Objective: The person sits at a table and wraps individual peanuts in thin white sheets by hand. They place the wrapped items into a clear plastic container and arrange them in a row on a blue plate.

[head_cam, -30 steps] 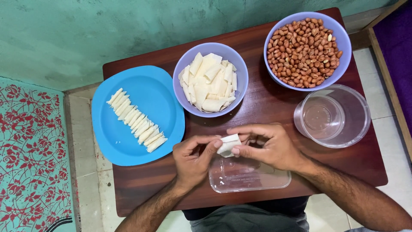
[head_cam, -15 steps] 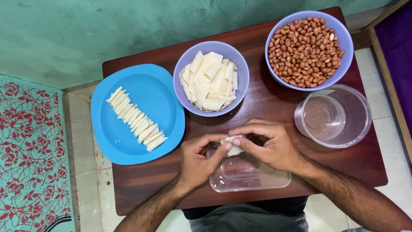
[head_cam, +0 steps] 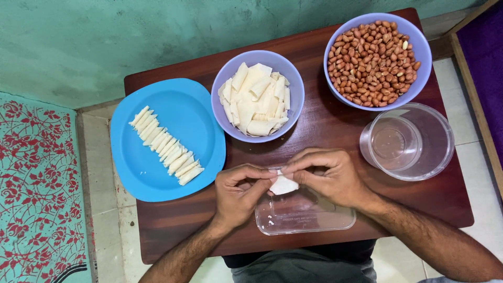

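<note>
White dough piece (head_cam: pixel 284 184) sits pinched between the left hand (head_cam: pixel 238 191) and the right hand (head_cam: pixel 330 175), both closed on it over the clear tray (head_cam: pixel 314 217). A moment ago it looked flatter and more open; now it looks folded, like the rolls on the blue plate (head_cam: pixel 194 115)

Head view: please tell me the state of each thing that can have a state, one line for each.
White wrapper piece: pinched between both hands, partly folded.
Left hand: fingertips on the wrapper piece.
Right hand: fingertips on the wrapper piece.
Blue plate: holds a row of folded white pieces.
Middle bowl: filled with flat white pieces.
Peanut bowl: full.
Clear round container: empty, upright.
Clear flat lid: lying flat below the hands.
</note>
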